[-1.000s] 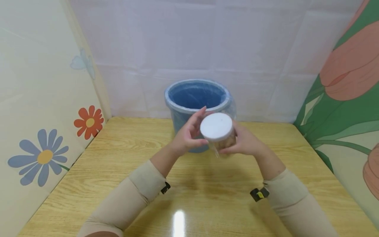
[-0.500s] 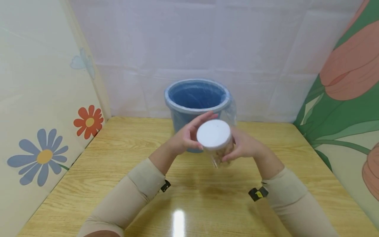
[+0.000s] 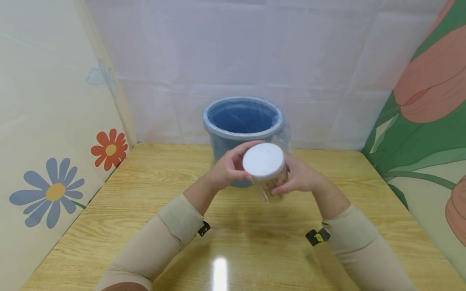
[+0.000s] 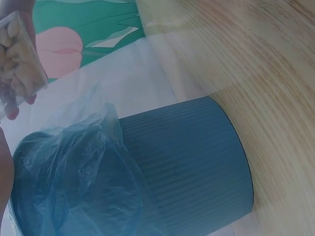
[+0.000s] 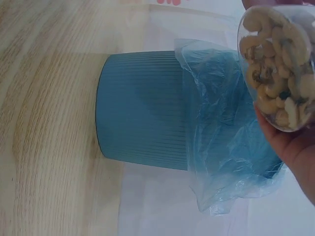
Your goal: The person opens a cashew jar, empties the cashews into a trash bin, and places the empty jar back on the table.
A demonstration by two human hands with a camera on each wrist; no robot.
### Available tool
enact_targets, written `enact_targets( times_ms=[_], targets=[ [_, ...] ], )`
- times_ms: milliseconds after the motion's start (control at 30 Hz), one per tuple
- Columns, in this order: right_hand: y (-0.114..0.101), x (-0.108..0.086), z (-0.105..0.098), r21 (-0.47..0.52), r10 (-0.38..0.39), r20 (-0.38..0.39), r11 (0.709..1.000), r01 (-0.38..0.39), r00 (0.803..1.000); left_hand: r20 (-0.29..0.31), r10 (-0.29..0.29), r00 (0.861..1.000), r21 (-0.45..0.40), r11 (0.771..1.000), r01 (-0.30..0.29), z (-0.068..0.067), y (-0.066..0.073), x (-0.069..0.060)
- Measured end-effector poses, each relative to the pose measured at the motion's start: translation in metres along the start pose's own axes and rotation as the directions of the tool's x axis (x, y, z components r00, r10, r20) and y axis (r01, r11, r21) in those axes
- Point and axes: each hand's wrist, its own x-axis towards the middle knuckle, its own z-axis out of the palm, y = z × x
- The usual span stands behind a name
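Note:
A clear plastic jar (image 3: 271, 186) with a white lid (image 3: 263, 159) is held above the table, its lid tilted toward me. Pale brown cashews (image 5: 278, 66), some with dark spots, show through its wall in the right wrist view. My right hand (image 3: 302, 173) grips the jar's body from the right. At the lid's left side is my left hand (image 3: 227, 167), its thumb at the near edge and its fingers curved round the far edge. In the left wrist view, only part of the left hand shows, and the jar (image 4: 19, 61) is at the upper left.
Behind the hands, a ribbed blue bin (image 3: 222, 143) stands upright on the wooden table (image 3: 164, 169). A thin translucent bag (image 5: 216, 123) lines it and hangs over its rim. White cloth (image 3: 233, 48) covers the back wall; flower-painted panels (image 3: 47, 121) stand at both sides.
The jar first came nearer to me and slightly left, then rose a little. My left fingers have moved in closer round the lid. The bin has not moved.

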Motion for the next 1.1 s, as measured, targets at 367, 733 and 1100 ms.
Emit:
enact_targets(
  times_ms=[367, 733, 1100],
  targets=[
    [-0.025, 0.006, 0.006, -0.035, 0.053, -0.115, 0.998, -0.057, 0.992, -0.188, 0.031, 0.982, 0.088, 0.996, -0.015, 0.006, 0.000, 0.001],
    [0.000, 0.014, 0.015, -0.227, 0.070, -0.357, 0.961, -0.159, 0.931, -0.404, 0.038, 0.914, 0.118, 0.993, 0.010, 0.016, -0.001, 0.002],
    [-0.002, 0.017, 0.016, -0.265, 0.034, -0.378, 0.954, -0.143, 0.925, -0.428, 0.057, 0.902, 0.145, 0.989, 0.007, 0.016, 0.000, -0.001]
  ],
)
